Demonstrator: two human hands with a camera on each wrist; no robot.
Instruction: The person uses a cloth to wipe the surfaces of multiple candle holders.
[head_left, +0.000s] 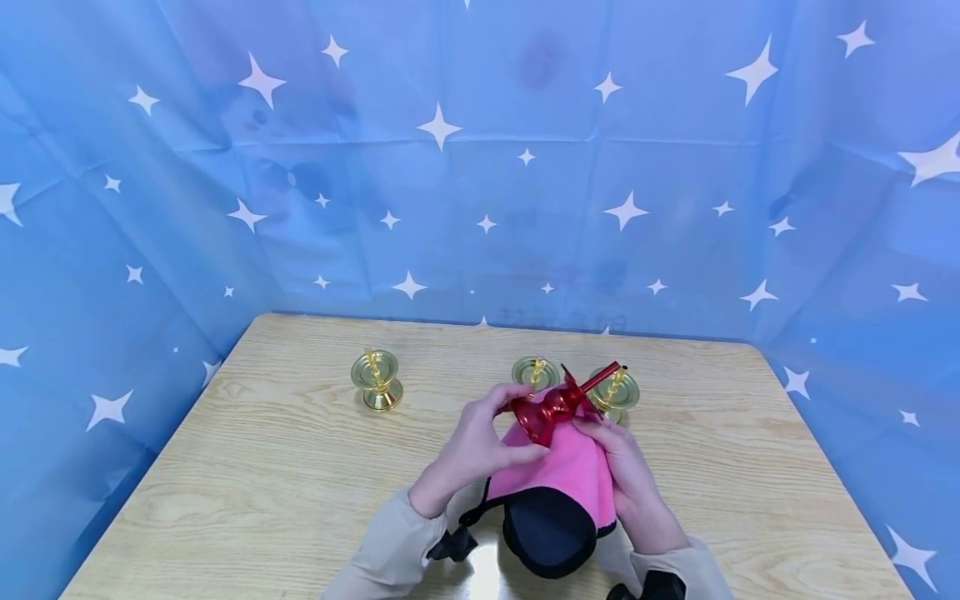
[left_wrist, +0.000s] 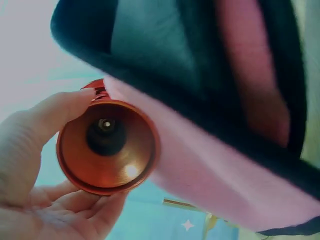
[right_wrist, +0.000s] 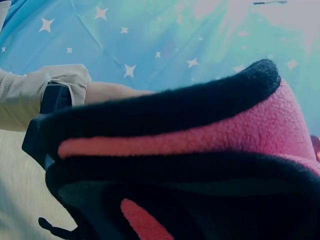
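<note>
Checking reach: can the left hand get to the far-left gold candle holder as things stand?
Probably not right away: the left hand grips the red candle holder over the pink cloth. The table path to the gold holder looks free.

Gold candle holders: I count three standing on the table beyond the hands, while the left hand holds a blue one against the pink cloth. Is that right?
Not quite: the candle holder in the left hand is red, not blue, as the head view shows. The rest holds: three gold candle holders stand on the table beyond the hands, and the red one lies against the pink cloth.
</note>
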